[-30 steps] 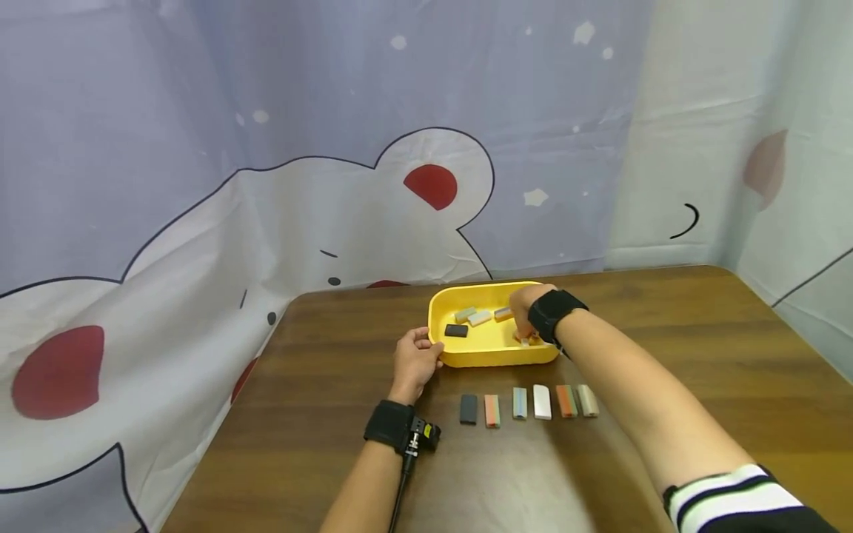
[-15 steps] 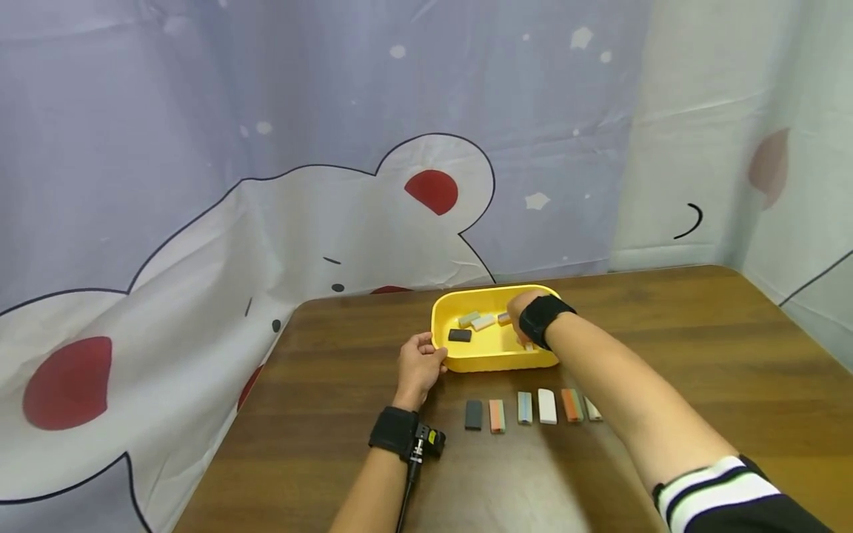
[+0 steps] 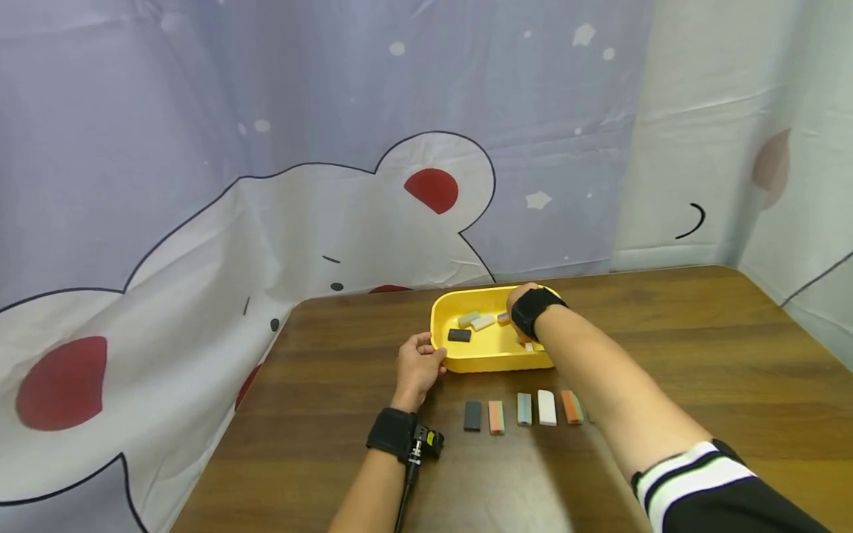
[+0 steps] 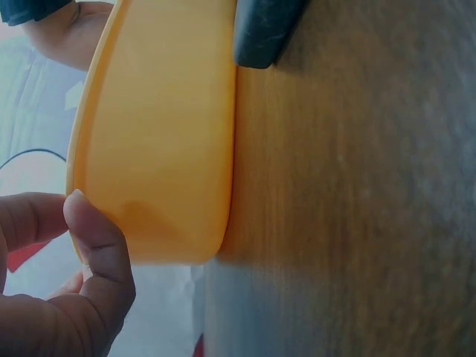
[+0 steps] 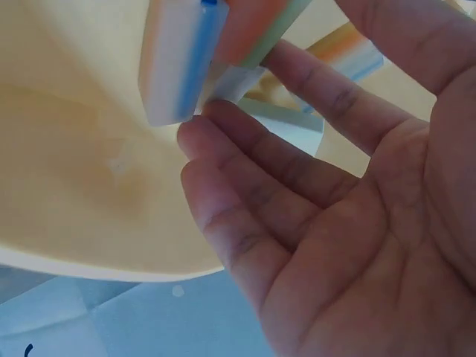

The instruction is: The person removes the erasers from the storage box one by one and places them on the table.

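On the table stands a yellow plastic box (image 3: pixel 496 362). My left hand (image 3: pixel 418 364) pinches its near left corner, thumb (image 4: pixel 98 234) against the outer wall and index finger over the rim. My right hand (image 3: pixel 519 303) reaches down inside the box's right end. There its loosely bent fingertips are right at an orange-and-green eraser (image 5: pixel 253 31) and a white-and-blue eraser (image 5: pixel 178 63); the thumb's tip lies outside the right wrist view. Further left in the box lie a black eraser (image 3: pixel 459 335), a pale green one (image 3: pixel 469 318) and a white one (image 3: pixel 483 322).
In front of the box, a row of erasers lies on the wooden table (image 3: pixel 320 400): dark grey (image 3: pixel 472 416), orange-green (image 3: pixel 496 417), blue-striped (image 3: pixel 524 409), white (image 3: pixel 547 408) and orange (image 3: pixel 571 407). My right forearm hides most of another. A patterned curtain (image 3: pixel 320 222) hangs behind.
My right hand has shifted slightly left inside the box, and its forearm has swung left over the row's right end. My left hand keeps its hold on the corner.
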Demonstrator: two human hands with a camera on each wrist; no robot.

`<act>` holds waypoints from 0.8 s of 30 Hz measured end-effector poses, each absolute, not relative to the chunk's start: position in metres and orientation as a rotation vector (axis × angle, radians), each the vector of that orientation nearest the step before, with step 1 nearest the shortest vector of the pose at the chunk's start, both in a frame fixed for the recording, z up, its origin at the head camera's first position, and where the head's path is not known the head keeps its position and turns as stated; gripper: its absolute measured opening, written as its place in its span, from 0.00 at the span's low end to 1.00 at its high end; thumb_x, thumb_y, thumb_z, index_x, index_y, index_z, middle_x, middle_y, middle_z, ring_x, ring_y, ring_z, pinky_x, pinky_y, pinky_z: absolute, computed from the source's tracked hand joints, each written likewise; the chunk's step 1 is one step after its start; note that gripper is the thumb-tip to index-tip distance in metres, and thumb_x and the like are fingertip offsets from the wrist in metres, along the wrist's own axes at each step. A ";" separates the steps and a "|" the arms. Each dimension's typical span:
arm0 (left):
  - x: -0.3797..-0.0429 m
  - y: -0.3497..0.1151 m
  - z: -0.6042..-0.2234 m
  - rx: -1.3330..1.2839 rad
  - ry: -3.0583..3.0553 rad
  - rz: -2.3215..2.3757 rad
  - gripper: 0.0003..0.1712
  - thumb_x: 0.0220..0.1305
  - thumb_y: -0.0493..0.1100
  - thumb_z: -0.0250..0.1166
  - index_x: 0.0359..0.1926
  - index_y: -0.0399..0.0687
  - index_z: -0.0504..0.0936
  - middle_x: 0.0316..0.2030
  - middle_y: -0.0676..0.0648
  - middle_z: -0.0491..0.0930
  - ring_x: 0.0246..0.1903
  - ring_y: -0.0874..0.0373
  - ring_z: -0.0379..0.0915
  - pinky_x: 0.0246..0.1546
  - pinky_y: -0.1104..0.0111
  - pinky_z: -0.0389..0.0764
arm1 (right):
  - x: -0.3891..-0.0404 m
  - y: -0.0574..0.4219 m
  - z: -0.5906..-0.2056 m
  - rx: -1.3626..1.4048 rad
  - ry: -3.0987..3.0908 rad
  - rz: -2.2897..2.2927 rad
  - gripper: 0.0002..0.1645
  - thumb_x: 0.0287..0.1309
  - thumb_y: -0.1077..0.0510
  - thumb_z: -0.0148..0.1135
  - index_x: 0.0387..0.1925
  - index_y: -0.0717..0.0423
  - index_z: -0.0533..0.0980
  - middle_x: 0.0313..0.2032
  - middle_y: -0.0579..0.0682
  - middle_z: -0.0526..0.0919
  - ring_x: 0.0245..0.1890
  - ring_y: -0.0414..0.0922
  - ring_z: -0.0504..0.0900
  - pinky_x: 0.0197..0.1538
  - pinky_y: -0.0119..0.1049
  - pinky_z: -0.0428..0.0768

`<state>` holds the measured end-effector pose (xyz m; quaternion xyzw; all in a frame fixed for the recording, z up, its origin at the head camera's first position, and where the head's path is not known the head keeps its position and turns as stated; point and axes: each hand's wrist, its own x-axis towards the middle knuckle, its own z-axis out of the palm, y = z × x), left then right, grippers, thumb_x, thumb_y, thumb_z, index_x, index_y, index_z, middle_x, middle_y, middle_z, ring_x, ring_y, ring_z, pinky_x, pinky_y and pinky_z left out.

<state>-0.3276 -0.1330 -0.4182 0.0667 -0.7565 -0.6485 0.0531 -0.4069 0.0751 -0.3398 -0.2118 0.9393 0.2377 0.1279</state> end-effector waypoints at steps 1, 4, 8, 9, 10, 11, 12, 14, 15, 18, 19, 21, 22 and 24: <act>-0.327 -0.133 -0.418 0.203 -2.298 -1.966 0.26 0.60 0.31 0.65 0.60 0.32 0.72 0.35 0.41 0.75 0.24 0.56 0.74 0.30 0.60 0.85 | -0.415 0.074 -0.347 -0.617 2.717 0.732 0.22 0.45 0.39 0.72 0.23 0.53 0.79 0.27 0.47 0.77 0.33 0.44 0.79 0.36 0.40 0.83; -0.326 -0.134 -0.417 0.196 -2.300 -1.957 0.26 0.60 0.31 0.65 0.60 0.32 0.72 0.35 0.41 0.76 0.25 0.56 0.74 0.29 0.60 0.85 | -0.449 0.080 -0.383 -0.647 2.716 0.826 0.26 0.40 0.33 0.71 0.24 0.51 0.79 0.28 0.46 0.78 0.33 0.44 0.80 0.34 0.41 0.83; -0.327 -0.133 -0.416 0.193 -2.309 -1.968 0.26 0.61 0.32 0.65 0.60 0.33 0.72 0.36 0.41 0.76 0.25 0.56 0.75 0.30 0.60 0.85 | -0.478 0.092 -0.414 -0.651 2.738 0.790 0.27 0.35 0.31 0.73 0.27 0.48 0.81 0.32 0.45 0.81 0.33 0.44 0.80 0.31 0.42 0.83; -0.328 -0.133 -0.416 0.196 -2.309 -1.969 0.26 0.61 0.32 0.65 0.61 0.34 0.72 0.36 0.41 0.75 0.25 0.56 0.75 0.31 0.60 0.85 | -0.475 0.092 -0.409 -0.635 2.739 0.738 0.26 0.35 0.33 0.74 0.26 0.49 0.81 0.32 0.46 0.81 0.33 0.45 0.80 0.30 0.42 0.83; -0.328 -0.133 -0.416 0.200 -2.310 -1.969 0.26 0.61 0.32 0.65 0.60 0.34 0.72 0.36 0.41 0.75 0.25 0.56 0.75 0.31 0.59 0.85 | -0.471 0.092 -0.404 -0.624 2.749 0.684 0.24 0.35 0.36 0.75 0.27 0.49 0.81 0.33 0.46 0.82 0.33 0.45 0.79 0.30 0.42 0.82; -0.328 -0.133 -0.416 0.201 -2.310 -1.966 0.26 0.61 0.32 0.65 0.60 0.34 0.73 0.36 0.41 0.75 0.25 0.56 0.75 0.31 0.59 0.85 | -0.465 0.090 -0.397 -0.618 2.748 0.645 0.23 0.37 0.38 0.76 0.27 0.50 0.81 0.34 0.47 0.82 0.33 0.45 0.79 0.30 0.41 0.82; -0.328 -0.133 -0.416 0.204 -2.311 -1.964 0.26 0.61 0.32 0.65 0.60 0.34 0.73 0.35 0.41 0.75 0.25 0.56 0.75 0.31 0.59 0.85 | -0.460 0.090 -0.393 -0.619 2.754 0.610 0.20 0.37 0.41 0.76 0.27 0.50 0.81 0.36 0.47 0.82 0.33 0.45 0.79 0.30 0.41 0.82; -0.328 -0.133 -0.416 0.206 -2.309 -1.965 0.26 0.61 0.31 0.65 0.60 0.34 0.73 0.35 0.41 0.75 0.26 0.56 0.75 0.30 0.60 0.85 | -0.444 0.087 -0.378 -0.612 2.760 0.548 0.16 0.39 0.46 0.75 0.27 0.50 0.81 0.38 0.48 0.83 0.34 0.44 0.78 0.31 0.39 0.82; -0.328 -0.132 -0.416 0.206 -2.309 -1.965 0.26 0.60 0.31 0.65 0.60 0.34 0.73 0.35 0.41 0.75 0.26 0.56 0.75 0.30 0.60 0.85 | -0.434 0.084 -0.369 -0.602 2.768 0.499 0.15 0.40 0.48 0.76 0.28 0.50 0.80 0.38 0.48 0.83 0.35 0.44 0.78 0.32 0.39 0.82; -0.328 -0.133 -0.416 0.207 -2.304 -1.968 0.26 0.60 0.31 0.65 0.60 0.34 0.73 0.36 0.41 0.75 0.26 0.55 0.75 0.29 0.61 0.85 | -0.420 0.084 -0.360 -0.617 2.802 0.426 0.17 0.42 0.49 0.76 0.33 0.53 0.81 0.39 0.49 0.82 0.39 0.46 0.79 0.39 0.40 0.82; -0.328 -0.132 -0.416 0.212 -2.302 -1.969 0.26 0.60 0.31 0.65 0.60 0.34 0.73 0.35 0.41 0.75 0.26 0.55 0.75 0.29 0.60 0.85 | -0.417 0.085 -0.359 -0.625 2.818 0.394 0.19 0.42 0.49 0.76 0.35 0.54 0.81 0.38 0.49 0.82 0.40 0.47 0.79 0.41 0.41 0.82; -0.327 -0.132 -0.416 0.219 -2.298 -1.967 0.25 0.60 0.31 0.65 0.59 0.34 0.73 0.35 0.41 0.75 0.25 0.55 0.75 0.29 0.61 0.85 | -0.413 0.087 -0.357 -0.615 2.840 0.324 0.23 0.43 0.49 0.77 0.39 0.54 0.80 0.37 0.49 0.81 0.42 0.49 0.79 0.44 0.44 0.82; -0.327 -0.132 -0.416 0.220 -2.298 -1.965 0.25 0.60 0.30 0.65 0.59 0.34 0.73 0.35 0.41 0.75 0.25 0.55 0.75 0.29 0.60 0.85 | -0.412 0.088 -0.357 -0.606 2.848 0.297 0.23 0.43 0.49 0.77 0.40 0.54 0.80 0.37 0.49 0.81 0.42 0.49 0.79 0.45 0.44 0.82; -0.327 -0.132 -0.416 0.217 -2.301 -1.964 0.25 0.60 0.31 0.65 0.59 0.34 0.73 0.35 0.41 0.75 0.25 0.55 0.75 0.30 0.60 0.85 | -0.412 0.091 -0.358 -0.591 2.861 0.257 0.22 0.43 0.50 0.77 0.40 0.52 0.79 0.37 0.48 0.80 0.41 0.49 0.79 0.44 0.44 0.81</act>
